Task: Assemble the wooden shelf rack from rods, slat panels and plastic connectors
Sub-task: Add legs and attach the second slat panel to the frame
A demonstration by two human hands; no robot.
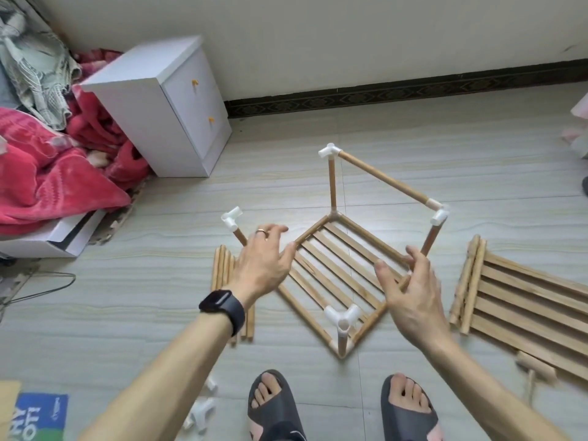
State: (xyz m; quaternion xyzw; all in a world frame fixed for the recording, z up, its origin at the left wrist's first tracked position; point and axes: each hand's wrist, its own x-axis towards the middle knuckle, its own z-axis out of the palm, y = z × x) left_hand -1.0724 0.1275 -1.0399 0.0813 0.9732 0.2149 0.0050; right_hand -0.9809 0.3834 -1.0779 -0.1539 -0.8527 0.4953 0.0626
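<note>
Floor: pale tiled floor [413, 148] meeting a cream wall with a dark skirting; all parts lie on it.
Furniture: white cabinet [152, 100] far left, with a red blanket [47, 173] heaped beside it.
Rack: the partly built rack [337, 268] stands at centre, turned corner-on to the viewer. Its base slat panel sits framed by rods.
Uprights: four, one at each corner; each carries a white top connector, e.g. the far one [329, 151] and the near one [342, 316].
Top rod: a single top rod [381, 178] joins the far and right corners; the other three upper sides have none.
Spare panel: a second slat panel [525, 300] lies flat at right, apart from the rack, with loose rods along its left edge.
Rod bundle: spare rods [222, 268] lie at left, partly under the left forearm.
Left hand: left hand [264, 262] hovers over the rack's left corner, fingers spread, holding nothing.
Right hand: right hand [410, 291] is open before the right lower edge; contact with the rod cannot be told.
Loose connectors: spare connectors [200, 412] lie near left.
Progress (judged): lower tier done; three top rods, the second panel and any further tier remain.
</note>
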